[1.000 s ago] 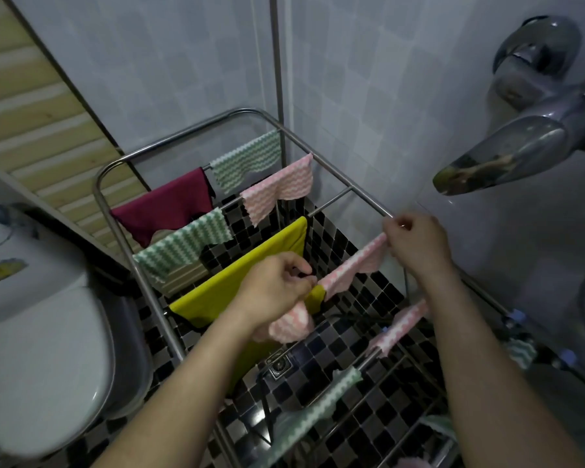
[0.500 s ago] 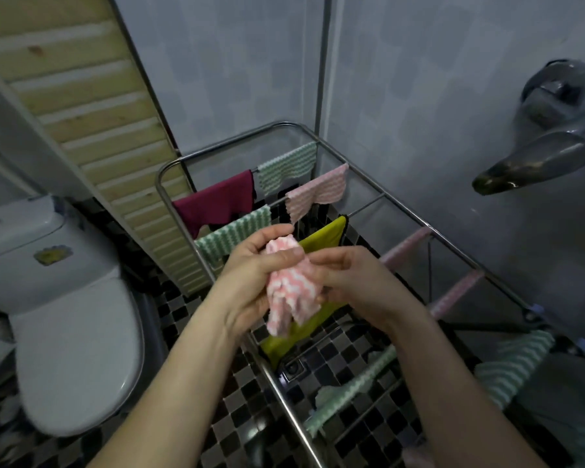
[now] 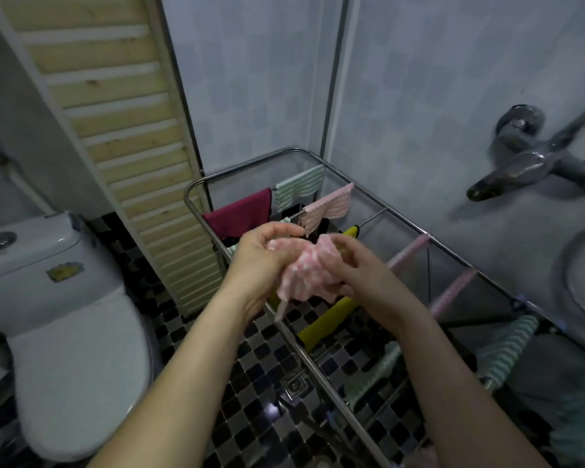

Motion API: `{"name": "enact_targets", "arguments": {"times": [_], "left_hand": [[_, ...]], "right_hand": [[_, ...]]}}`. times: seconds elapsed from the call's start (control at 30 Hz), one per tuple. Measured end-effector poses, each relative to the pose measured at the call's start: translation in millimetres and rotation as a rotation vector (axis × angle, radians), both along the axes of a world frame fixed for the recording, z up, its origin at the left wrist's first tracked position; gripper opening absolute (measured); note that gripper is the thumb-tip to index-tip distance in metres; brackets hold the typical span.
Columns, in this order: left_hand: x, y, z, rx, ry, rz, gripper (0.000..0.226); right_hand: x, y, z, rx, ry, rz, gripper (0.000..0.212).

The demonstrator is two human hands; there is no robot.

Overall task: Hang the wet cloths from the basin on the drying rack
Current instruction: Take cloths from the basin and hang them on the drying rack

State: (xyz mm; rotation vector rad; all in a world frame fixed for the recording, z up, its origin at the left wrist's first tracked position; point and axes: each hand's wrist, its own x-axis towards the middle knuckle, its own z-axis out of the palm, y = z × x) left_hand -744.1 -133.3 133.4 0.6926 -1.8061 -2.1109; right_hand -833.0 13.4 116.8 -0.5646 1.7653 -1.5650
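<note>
A bunched pink-and-white striped cloth (image 3: 304,276) hangs between my two hands, held above the near left rail of the metal drying rack (image 3: 419,229). My left hand (image 3: 264,256) grips its left side and my right hand (image 3: 353,265) pinches its right side. On the rack hang a maroon cloth (image 3: 240,212), a green striped cloth (image 3: 298,187), a pink striped cloth (image 3: 328,207), a yellow cloth (image 3: 325,320), two more pink cloths (image 3: 407,253) and green striped cloths (image 3: 505,349). The rim of a basin (image 3: 574,285) shows at the right edge.
A white toilet (image 3: 68,332) stands at the left. A slatted wooden panel (image 3: 122,130) leans against the wall behind the rack. A chrome tap (image 3: 517,167) juts from the right wall. The floor has black-and-grey checked tiles with a drain (image 3: 294,386).
A second ago the pink cloth was stretched out over the rack between my hands. Now it is bunched up, lifted off the rack, with both hands close together.
</note>
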Motion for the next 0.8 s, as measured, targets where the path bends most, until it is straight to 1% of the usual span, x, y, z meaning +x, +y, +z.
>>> {"name": "enact_targets", "arguments": {"times": [0.07, 0.13, 0.17, 0.23, 0.27, 0.33, 0.4, 0.43, 0.47, 0.5, 0.57, 0.67, 0.73, 0.77, 0.8], "left_hand": [[-6, 6, 8, -0.107, -0.001, -0.033, 0.013], [-15, 11, 14, -0.199, -0.009, -0.108, 0.011], [-22, 12, 17, -0.24, 0.002, -0.142, 0.011], [-34, 9, 20, -0.317, 0.048, -0.162, 0.012], [-39, 7, 20, -0.36, 0.062, -0.157, 0.012], [-50, 3, 20, -0.454, 0.065, -0.152, 0.012], [-63, 3, 15, -0.54, 0.055, -0.146, 0.013], [-69, 4, 11, -0.578, 0.052, -0.142, 0.014], [-79, 6, 8, -0.609, 0.049, -0.14, 0.015], [-84, 7, 4, -0.641, 0.044, -0.135, 0.017], [-104, 10, -3, -0.695, 0.024, -0.14, 0.025], [-133, 17, -15, -0.725, -0.003, -0.194, 0.038], [-139, 20, -22, -0.767, -0.012, -0.179, 0.031], [-145, 22, -27, -0.777, -0.019, -0.169, 0.025], [-152, 24, -34, -0.771, -0.028, -0.167, 0.02]], "right_hand": [[5, -2, 9, -0.039, 0.023, 0.093, 0.052], [3, -6, 12, -0.076, 0.013, 0.132, 0.05], [-2, -6, 12, -0.081, 0.025, 0.094, 0.047], [-13, -6, 10, -0.058, 0.089, -0.037, 0.032], [-20, -4, 8, -0.017, 0.138, -0.105, 0.024], [-40, 3, 6, 0.133, 0.309, -0.19, 0.011], [-66, 11, 1, 0.323, 0.548, -0.212, 0.017], [-78, 17, -2, 0.4, 0.643, -0.227, 0.014], [-94, 23, -4, 0.46, 0.716, -0.247, 0.01], [-105, 28, -5, 0.521, 0.778, -0.257, 0.012], [-134, 39, -10, 0.616, 0.818, -0.276, 0.017], [-174, 48, -20, 0.7, 0.83, -0.372, 0.017], [-187, 49, -31, 0.718, 0.822, -0.435, 0.016], [-196, 49, -38, 0.708, 0.766, -0.46, 0.015], [-205, 49, -43, 0.657, 0.659, -0.494, 0.013]]}}
